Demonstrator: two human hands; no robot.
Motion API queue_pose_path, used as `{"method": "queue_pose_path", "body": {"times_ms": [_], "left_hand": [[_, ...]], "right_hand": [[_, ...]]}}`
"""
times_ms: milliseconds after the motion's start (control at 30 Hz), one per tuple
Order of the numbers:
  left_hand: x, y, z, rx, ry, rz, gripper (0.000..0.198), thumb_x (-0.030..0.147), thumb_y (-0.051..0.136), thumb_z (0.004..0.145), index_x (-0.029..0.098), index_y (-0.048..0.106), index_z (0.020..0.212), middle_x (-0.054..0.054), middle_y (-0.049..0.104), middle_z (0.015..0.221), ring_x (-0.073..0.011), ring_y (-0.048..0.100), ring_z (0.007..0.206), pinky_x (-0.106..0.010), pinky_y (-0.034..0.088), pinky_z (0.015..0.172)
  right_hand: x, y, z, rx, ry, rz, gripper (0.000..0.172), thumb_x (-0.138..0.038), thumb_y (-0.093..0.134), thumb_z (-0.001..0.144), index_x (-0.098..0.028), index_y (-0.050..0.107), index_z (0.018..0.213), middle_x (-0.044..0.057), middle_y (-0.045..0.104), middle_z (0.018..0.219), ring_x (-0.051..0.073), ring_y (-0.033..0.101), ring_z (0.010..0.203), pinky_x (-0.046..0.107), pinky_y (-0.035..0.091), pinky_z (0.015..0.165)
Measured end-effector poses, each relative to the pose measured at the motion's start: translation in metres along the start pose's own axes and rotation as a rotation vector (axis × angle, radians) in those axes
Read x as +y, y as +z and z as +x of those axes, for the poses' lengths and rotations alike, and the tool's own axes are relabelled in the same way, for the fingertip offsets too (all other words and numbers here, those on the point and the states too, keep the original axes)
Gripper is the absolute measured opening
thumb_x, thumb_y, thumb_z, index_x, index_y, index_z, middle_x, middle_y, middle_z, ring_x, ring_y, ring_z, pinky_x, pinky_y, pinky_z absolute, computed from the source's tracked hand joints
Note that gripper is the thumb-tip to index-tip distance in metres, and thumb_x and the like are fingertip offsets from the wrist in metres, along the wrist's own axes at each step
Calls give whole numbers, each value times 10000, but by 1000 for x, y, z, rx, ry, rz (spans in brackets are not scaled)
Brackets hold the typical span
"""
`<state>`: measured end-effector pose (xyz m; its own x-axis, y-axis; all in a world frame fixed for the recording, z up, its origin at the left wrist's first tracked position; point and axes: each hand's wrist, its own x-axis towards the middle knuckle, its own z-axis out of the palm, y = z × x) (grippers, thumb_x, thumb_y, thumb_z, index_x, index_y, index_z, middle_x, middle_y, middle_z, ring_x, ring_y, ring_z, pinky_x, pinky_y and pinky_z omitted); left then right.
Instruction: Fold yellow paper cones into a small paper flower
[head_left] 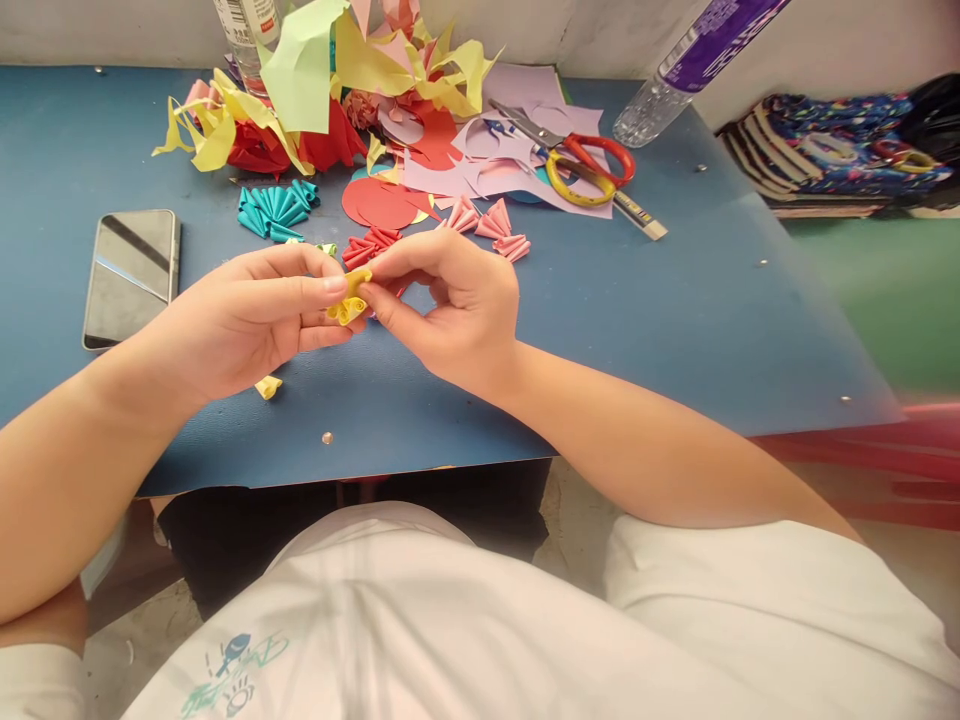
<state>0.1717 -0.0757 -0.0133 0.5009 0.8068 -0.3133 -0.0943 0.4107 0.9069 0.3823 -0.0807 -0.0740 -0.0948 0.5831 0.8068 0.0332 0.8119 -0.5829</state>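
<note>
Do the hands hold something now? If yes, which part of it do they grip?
Yes, a small rolled yellow paper piece. The left hand pinches its left side between thumb and fingers; the right hand pinches its upper right end.

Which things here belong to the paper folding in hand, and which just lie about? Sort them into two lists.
In hand: yellow paper roll, pinched between left grip and right grip; folded teal pieces; folded red pieces; folded pink pieces; small yellow roll.
Lying about: phone; scissors; plastic bottle; paper scraps; patterned fabric.
</note>
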Motion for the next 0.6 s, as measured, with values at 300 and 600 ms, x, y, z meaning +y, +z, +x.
{"method": "queue_pose_path", "body": {"times_ms": [300, 600], "left_hand": [[-2, -8, 0, -66, -35, 75, 157, 257, 932, 858, 187, 803, 912, -16, 738, 898, -149, 736, 861, -286, 638, 833], [-1, -10, 2, -25, -23, 86, 136, 235, 910, 888, 179, 793, 931, -8, 721, 888, -142, 732, 871, -279, 630, 862]], "right_hand": [[8, -7, 5, -209, 16, 133, 154, -73, 786, 927, -180, 676, 910, -3, 697, 875, 99, 654, 765, 265, 583, 690], [7, -8, 7, -230, 0, 103, 107, -55, 714, 958, -161, 733, 956, 61, 729, 935, 126, 690, 846, 272, 633, 725]]}}
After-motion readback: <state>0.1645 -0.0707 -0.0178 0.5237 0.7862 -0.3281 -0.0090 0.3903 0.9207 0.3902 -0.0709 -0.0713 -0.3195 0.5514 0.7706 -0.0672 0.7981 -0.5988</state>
